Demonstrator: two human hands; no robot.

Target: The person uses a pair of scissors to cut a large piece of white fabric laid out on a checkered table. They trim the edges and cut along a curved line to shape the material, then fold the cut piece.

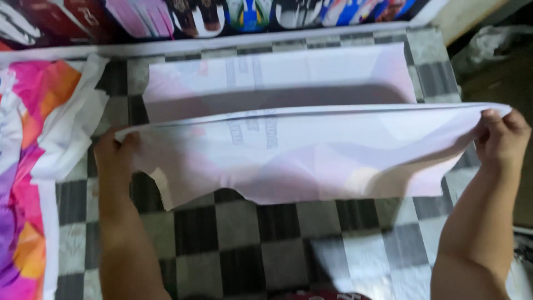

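A white, faintly pink-tinted fabric sheet [311, 150] hangs stretched in the air above the checkered table [239, 244]. My left hand [114, 158] pinches its left upper corner. My right hand [502, 136] grips the right upper corner, near the table's right side. The sheet's top edge runs almost level between both hands, and its lower edge curves and sags. A second white sheet [277, 78] with faint print showing through lies flat on the table behind it.
A pile of bright pink, orange and purple printed fabric [28, 166] lies along the left edge. Colourful printed pieces [222, 16] line the far edge. A dark floor area [494, 66] lies beyond the table's right side.
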